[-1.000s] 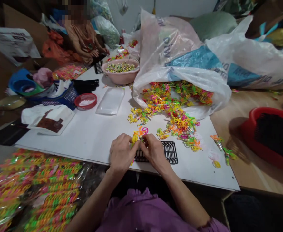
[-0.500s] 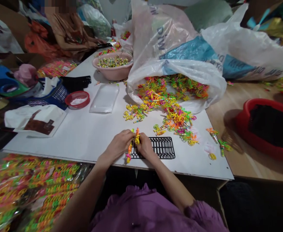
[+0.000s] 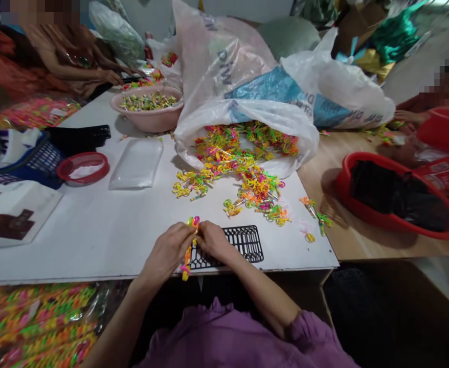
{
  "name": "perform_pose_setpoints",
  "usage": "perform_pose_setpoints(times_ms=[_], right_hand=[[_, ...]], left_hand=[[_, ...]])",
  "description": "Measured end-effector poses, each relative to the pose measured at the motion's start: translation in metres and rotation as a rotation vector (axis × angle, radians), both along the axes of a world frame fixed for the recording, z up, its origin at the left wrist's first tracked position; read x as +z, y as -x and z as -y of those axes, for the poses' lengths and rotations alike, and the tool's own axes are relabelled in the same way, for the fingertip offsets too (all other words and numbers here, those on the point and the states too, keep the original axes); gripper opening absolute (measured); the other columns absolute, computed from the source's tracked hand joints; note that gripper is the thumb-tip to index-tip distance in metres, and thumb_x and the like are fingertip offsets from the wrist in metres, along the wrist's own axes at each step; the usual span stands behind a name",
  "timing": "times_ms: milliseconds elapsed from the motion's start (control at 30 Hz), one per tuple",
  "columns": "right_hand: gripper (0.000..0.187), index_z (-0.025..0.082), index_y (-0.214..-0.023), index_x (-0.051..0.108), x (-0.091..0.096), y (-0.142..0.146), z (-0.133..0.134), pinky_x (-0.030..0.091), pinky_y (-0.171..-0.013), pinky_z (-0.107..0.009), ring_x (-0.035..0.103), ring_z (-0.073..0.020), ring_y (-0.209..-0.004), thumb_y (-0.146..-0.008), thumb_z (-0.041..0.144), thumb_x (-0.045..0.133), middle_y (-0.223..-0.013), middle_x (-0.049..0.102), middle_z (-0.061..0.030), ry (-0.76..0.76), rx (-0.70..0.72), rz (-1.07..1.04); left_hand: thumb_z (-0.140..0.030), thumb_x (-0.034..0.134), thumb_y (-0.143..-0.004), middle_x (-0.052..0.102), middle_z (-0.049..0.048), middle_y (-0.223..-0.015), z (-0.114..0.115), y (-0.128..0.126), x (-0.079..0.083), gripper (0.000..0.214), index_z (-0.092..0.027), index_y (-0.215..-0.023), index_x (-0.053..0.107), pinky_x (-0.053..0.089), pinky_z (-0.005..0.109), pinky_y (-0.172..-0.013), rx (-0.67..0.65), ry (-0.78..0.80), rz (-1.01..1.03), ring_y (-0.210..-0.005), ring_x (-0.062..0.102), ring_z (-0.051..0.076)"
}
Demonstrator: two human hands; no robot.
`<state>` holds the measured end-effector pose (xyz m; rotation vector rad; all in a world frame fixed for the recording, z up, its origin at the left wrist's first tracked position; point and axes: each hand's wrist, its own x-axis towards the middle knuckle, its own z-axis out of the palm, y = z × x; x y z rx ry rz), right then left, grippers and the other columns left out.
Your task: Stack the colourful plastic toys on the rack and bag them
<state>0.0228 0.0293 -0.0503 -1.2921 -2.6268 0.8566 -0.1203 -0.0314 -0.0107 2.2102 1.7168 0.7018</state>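
Note:
A black plastic rack (image 3: 247, 244) with rows of slots lies flat near the table's front edge. Small bright plastic toys (image 3: 186, 266) in orange, pink and yellow line its left end. My left hand (image 3: 171, 248) is closed at that end, fingers pinched on a toy there. From the other side, my right hand (image 3: 214, 240) reaches over the rack, its fingertips closed on a pink and yellow toy (image 3: 196, 221) against the left fingers. My fingers hide part of these toys. Beyond the rack, a pile of similar toys (image 3: 257, 186) spills from a white sack (image 3: 247, 110).
A pink basin (image 3: 148, 116) of small wrapped pieces stands at the back left. Clear plastic bags (image 3: 136, 163) and a red basket (image 3: 83, 168) lie left. A red tub (image 3: 397, 214) holding black material stands right. Other people sit at far left and right.
My view has turned right, so the table appears shifted left and more of the red tub shows. Both hands stay at the rack's left end, the right fingertips now closer to the left hand.

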Motion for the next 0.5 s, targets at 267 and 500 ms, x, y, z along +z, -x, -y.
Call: perform_pose_setpoints(times_ms=[267, 500], right_hand=[[0.019, 0.014, -0.097, 0.065, 0.037, -0.082, -0.098, 0.041, -0.076, -0.028, 0.055, -0.0215, -0.096, -0.080, 0.016, 0.055, -0.104, 0.057, -0.0127, -0.301, -0.019, 0.254], [0.015, 0.016, -0.092, 0.060, 0.039, -0.055, -0.058, 0.040, -0.066, -0.023, 0.054, -0.0132, -0.071, -0.082, 0.025, 0.053, -0.083, 0.059, -0.0035, -0.216, -0.130, -0.247]], left_hand=[[-0.031, 0.037, -0.092, 0.063, 0.0048, -0.090, 0.017, 0.006, 0.002, 0.028, -0.018, -0.097, 0.060, 0.046, 0.028, -0.080, 0.073, -0.022, -0.026, -0.085, 0.059, 0.015], [-0.026, 0.040, -0.091, 0.062, 0.0061, -0.085, 0.003, 0.013, -0.007, 0.023, -0.015, -0.093, 0.060, 0.046, 0.028, -0.079, 0.260, -0.163, -0.150, -0.082, 0.057, 0.017]])
